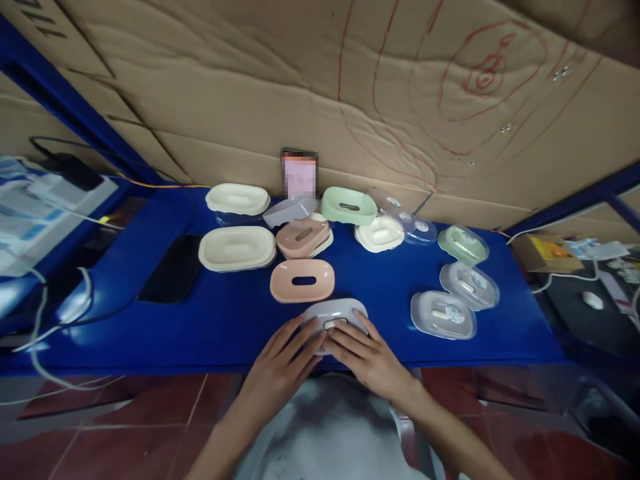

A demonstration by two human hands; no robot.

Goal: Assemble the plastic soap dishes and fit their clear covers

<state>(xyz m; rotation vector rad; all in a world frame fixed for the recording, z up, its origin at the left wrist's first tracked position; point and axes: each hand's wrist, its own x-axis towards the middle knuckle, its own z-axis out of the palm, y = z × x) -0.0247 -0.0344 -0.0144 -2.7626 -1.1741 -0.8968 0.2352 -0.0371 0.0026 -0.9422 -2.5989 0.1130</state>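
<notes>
Together, left hand [286,360], right hand [369,357]: loose grip on one grey dish [336,307], three lidded dishes [467,288] rightward

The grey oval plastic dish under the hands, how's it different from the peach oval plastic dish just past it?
The grey dish has a pale strip in its middle; the peach dish shows a dark slot. The left hand and right hand touch the grey dish, while no hand touches the peach dish. Both are rounded ovals.
</notes>
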